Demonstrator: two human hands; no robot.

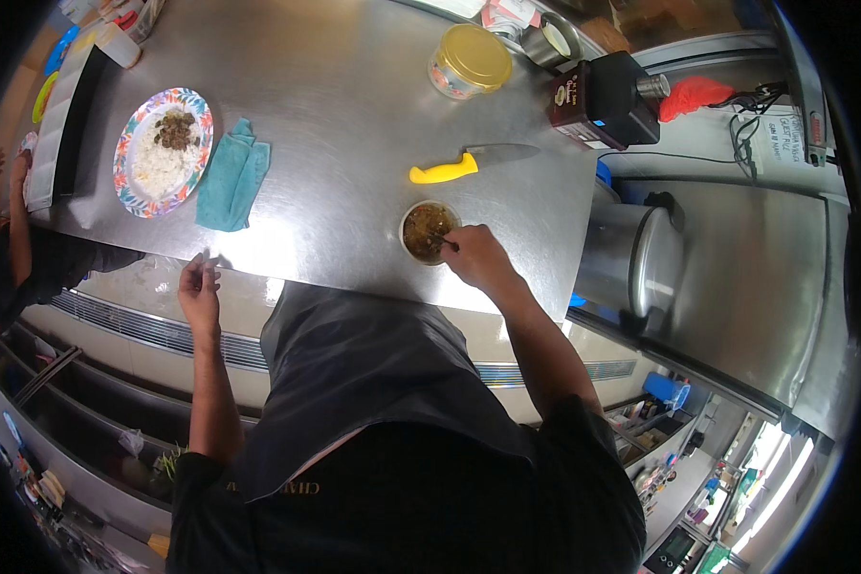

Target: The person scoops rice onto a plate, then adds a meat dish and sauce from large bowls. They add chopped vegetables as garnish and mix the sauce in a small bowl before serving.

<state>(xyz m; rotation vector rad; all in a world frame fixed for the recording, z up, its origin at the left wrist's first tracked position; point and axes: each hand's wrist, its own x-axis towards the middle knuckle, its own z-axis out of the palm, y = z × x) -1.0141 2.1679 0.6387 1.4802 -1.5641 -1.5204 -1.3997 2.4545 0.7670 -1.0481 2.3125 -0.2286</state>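
Observation:
My right hand (477,262) grips the handle of a utensil (445,242), likely a spoon, whose far end dips into brown, chunky food in a small round bowl (402,233). Beyond the bowl lies a knife with a yellow handle (445,171), its blade pointing right. My left hand (201,287) is at the table's front edge, fingers loosely curled and apart, and no held object can be made out. A folded teal cloth (233,179) lies just beyond it. Left of the cloth, a floral-rimmed oval plate (122,172) holds white rice (159,166) topped with dark brown food.
A tub with a gold lid (473,57), a dark rectangular tin (603,100) and a metal pot (545,46) stand on the steel table (330,129) at back right. A large lidded pot (631,255) is right of the table. Another person's arm (20,222) shows far left.

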